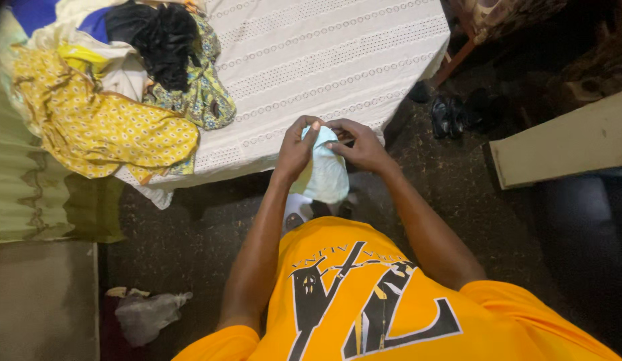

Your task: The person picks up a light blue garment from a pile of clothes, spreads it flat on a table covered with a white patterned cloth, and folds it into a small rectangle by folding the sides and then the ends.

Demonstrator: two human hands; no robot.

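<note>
An orange shirt (364, 301) with a black and white print fills the bottom of the view, closest to the lens. Beyond it stands the bed (324, 60) under a white eyelet cover. On the bed's left end lies a heap of clothes (117, 80), yellow patterned cloth on top. Just off the bed's near edge, the left hand (296, 148) and right hand (362, 146) are close together, both pinching a pale blue cloth (322, 175) that hangs between them.
</note>
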